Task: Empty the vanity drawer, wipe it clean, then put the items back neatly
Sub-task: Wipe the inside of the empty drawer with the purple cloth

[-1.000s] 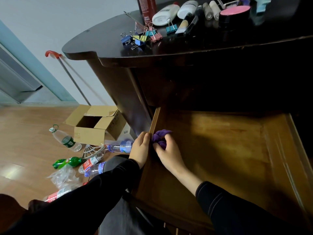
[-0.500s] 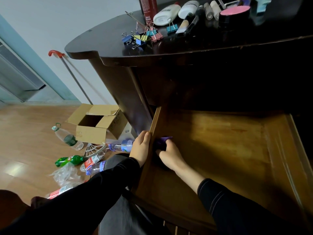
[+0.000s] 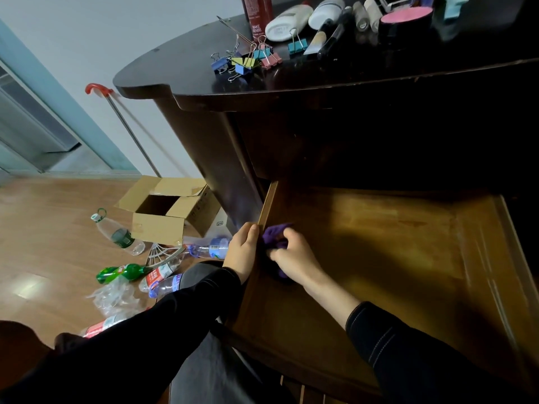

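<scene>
A right hand [image 3: 294, 253] bunches a purple cloth [image 3: 274, 233], half hidden under its curled fingers, against the left wall of the open drawer [image 3: 379, 243]. The left hand [image 3: 242, 252] braces that wall from outside, its grip impossible to tell.

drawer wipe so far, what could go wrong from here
The left hand grips the drawer by its side wall beside the cabinet; a shove inward might pinch it.
The right hand holds the purple cloth bunched small, so wiping may miss corners.
Binder clips lie near the vanity top edge; a bump could drop them.

One cloth [image 3: 275, 233], one drawer [image 3: 379, 258], one cardboard box [image 3: 157, 228].
</scene>
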`<control>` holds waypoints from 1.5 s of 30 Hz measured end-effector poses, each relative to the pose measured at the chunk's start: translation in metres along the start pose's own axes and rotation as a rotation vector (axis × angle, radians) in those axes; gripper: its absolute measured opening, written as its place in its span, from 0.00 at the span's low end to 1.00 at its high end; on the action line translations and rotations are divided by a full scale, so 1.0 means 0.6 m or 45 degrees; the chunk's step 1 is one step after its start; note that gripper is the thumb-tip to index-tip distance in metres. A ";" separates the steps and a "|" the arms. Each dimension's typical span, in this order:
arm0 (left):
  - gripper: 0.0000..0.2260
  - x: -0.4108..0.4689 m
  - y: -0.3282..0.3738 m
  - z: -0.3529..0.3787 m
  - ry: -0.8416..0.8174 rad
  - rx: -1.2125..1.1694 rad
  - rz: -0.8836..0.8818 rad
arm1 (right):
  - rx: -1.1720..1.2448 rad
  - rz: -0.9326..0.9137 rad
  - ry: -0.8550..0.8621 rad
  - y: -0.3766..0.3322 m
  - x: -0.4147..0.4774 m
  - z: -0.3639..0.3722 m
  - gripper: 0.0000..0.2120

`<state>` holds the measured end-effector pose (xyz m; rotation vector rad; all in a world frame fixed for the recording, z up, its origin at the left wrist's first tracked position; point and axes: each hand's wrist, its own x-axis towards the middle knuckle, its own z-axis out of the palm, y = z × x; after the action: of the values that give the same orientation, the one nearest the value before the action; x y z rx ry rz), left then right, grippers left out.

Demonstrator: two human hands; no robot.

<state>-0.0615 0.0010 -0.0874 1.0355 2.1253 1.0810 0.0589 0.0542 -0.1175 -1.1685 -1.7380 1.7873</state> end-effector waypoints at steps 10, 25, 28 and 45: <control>0.12 -0.002 0.000 0.000 -0.018 0.012 -0.017 | -0.330 0.095 -0.130 0.021 -0.001 -0.001 0.20; 0.09 0.003 -0.004 0.000 -0.021 -0.067 -0.047 | -0.203 -0.046 -0.047 0.009 -0.007 0.000 0.17; 0.13 0.001 -0.004 0.000 -0.014 -0.025 -0.015 | -0.400 0.121 -0.168 0.040 -0.012 0.011 0.21; 0.16 -0.039 -0.029 -0.020 -0.152 0.049 -0.162 | -0.338 -0.080 -0.083 0.017 -0.026 0.004 0.14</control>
<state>-0.0642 -0.0299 -0.0930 0.9438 2.0927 0.8990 0.0688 0.0395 -0.1228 -1.1525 -2.0762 1.6105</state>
